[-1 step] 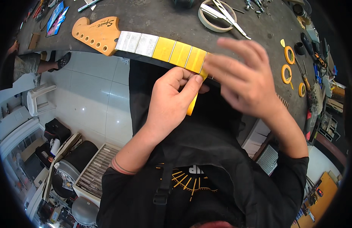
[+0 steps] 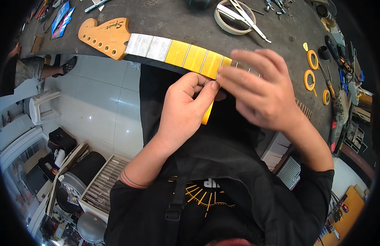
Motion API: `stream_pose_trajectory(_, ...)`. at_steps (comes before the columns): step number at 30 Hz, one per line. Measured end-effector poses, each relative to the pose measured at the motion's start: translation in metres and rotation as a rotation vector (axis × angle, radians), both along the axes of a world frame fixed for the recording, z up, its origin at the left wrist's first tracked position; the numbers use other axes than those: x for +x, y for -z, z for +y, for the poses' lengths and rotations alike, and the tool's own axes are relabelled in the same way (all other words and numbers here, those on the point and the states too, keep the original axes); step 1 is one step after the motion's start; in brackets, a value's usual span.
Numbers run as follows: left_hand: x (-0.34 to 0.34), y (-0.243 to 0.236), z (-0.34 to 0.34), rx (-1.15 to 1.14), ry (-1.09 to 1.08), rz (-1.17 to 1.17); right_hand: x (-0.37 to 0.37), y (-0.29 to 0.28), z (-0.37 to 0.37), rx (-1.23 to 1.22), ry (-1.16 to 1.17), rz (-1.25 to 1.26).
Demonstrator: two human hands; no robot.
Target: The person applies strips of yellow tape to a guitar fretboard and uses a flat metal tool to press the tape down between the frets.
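Observation:
A guitar neck with a wooden headstock [image 2: 100, 39] lies along the bench's near edge. Its fretboard [image 2: 156, 48] has white tape near the headstock and yellow tape [image 2: 190, 59] farther right, then bare frets. My left hand [image 2: 186, 106] pinches a yellow tape strip [image 2: 207, 115] hanging below the neck, beside the last taped frets. My right hand [image 2: 263, 92], slightly blurred, is open with fingers spread over the right end of the yellow tape; its lower fingertips appear to touch the tape by my left thumb. The frets behind it are partly hidden.
Dark workbench [image 2: 173, 20]. At its back, a pale tape roll [image 2: 220, 24] with a white folding tool [image 2: 257, 30] and metal hardware. At right, yellow tape rolls [image 2: 312, 59] and hand tools [image 2: 333, 82]. Another person's leg [image 2: 46, 71] at left; white stool [image 2: 44, 106] on the tiled floor.
My right hand has shifted slightly down and left, revealing more bare fretboard behind its fingers. My left hand and the neck look unchanged.

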State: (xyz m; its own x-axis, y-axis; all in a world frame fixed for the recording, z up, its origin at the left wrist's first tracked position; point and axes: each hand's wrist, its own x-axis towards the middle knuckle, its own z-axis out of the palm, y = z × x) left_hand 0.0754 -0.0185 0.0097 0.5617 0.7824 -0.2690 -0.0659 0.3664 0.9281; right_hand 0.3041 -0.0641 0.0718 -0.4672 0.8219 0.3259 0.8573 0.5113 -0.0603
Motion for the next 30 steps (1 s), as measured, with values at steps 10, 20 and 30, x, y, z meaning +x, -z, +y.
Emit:
stream_pose_trajectory(10, -0.004, -0.002, 0.002, 0.057, 0.073, 0.067, 0.002, 0.000, -0.005, 0.070, 0.113, -0.057)
stream_pose_trajectory(20, -0.007, -0.006, -0.010, -0.036, 0.029, 0.024, 0.031, 0.004, 0.062, -0.216, 0.695, 0.259)
stream_pose_trajectory(30, -0.010, 0.002, -0.014, -0.085, 0.008, -0.056, 0.043, -0.001, 0.047, -0.425, 0.513, 0.942)
